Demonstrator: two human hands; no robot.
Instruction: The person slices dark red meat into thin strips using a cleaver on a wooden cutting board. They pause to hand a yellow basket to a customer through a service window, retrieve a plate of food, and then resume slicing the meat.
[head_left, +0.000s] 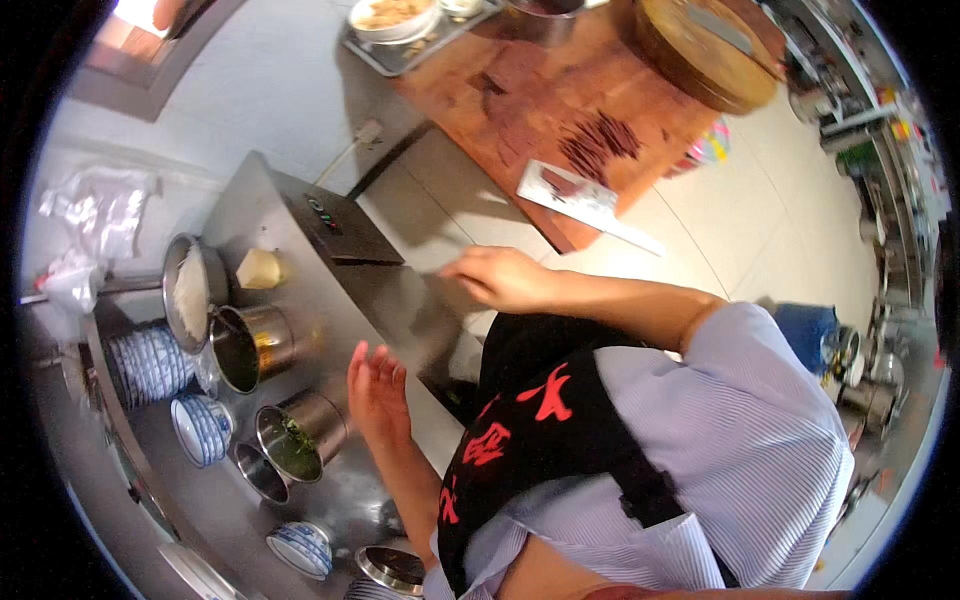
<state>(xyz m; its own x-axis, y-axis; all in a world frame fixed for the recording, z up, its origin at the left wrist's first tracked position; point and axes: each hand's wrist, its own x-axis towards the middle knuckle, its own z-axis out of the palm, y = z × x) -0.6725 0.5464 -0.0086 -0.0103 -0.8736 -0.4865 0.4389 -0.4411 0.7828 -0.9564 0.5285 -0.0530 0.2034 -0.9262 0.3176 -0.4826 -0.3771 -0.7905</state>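
Observation:
My left hand (381, 394) is raised, palm showing and fingers apart, by the front edge of the stainless steel counter (352, 322); I see nothing in it. Nearest to it is a metal pot (321, 420) of liquid with chopped greens. My right hand (506, 277) hangs in the air before the black apron (525, 420), fingers loosely bent, with nothing visible in it. Beyond it stands a wooden worktop (517, 120). A cleaver (574, 196) with dark meat on its blade lies at the worktop's near corner, beside dark meat strips (596, 146).
A round chopping block (697, 60) bears another blade (716, 28). On the counter are a second pot (247, 349), a metal bowl of pale food (193, 292), a pale yellow block (260, 268), and blue-and-white bowls (201, 431). A control panel (326, 214) sits on the counter's end. Tiled floor (697, 217) shows beyond.

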